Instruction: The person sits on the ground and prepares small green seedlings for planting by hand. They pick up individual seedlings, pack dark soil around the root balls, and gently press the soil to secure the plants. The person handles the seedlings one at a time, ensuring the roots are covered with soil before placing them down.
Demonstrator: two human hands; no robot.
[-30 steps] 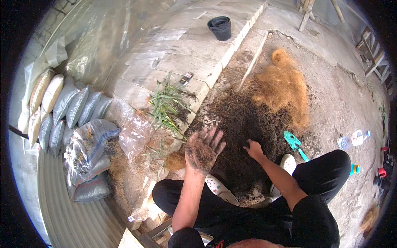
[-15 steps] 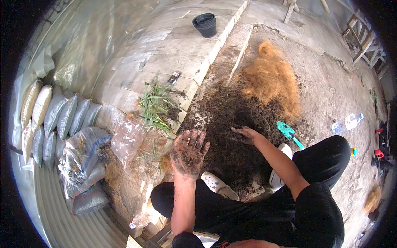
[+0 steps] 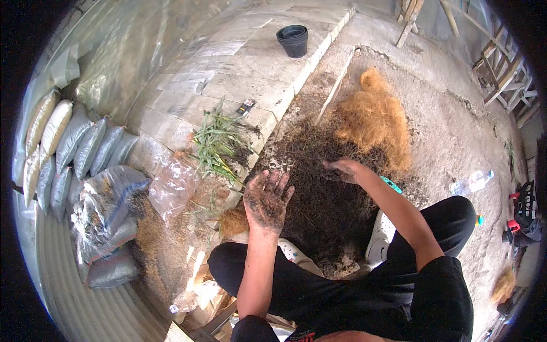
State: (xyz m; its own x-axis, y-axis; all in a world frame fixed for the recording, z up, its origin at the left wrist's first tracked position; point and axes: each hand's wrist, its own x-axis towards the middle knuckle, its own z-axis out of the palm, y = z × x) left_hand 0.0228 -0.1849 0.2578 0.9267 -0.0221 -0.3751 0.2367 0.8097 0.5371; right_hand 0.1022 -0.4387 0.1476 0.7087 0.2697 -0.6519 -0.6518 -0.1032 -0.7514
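Note:
Dark soil with fine roots [image 3: 316,211] lies heaped on the ground in front of me. My left hand [image 3: 266,199] is held palm up over its left side, fingers spread, the palm smeared with soil and nothing in it. Across from it, my right hand [image 3: 343,171] hovers above the soil with its fingers stretched out, dirty and holding nothing I can see. Brown coconut fibre [image 3: 376,122] is piled at the soil's far right edge. A turquoise hand trowel [image 3: 391,184] is mostly hidden behind my right forearm.
Uprooted green plants [image 3: 216,139] lie on the concrete ledge, near a small black device [image 3: 246,106]. Black nested pots [image 3: 293,41] stand farther back. Filled bags [image 3: 74,139] are stacked at left, beside a clear plastic bag [image 3: 172,185]. A plastic bottle [image 3: 478,180] lies at right.
My left hand has shifted slightly right, and my right forearm now covers most of the trowel. The whole view has moved a little. Both hands stay empty.

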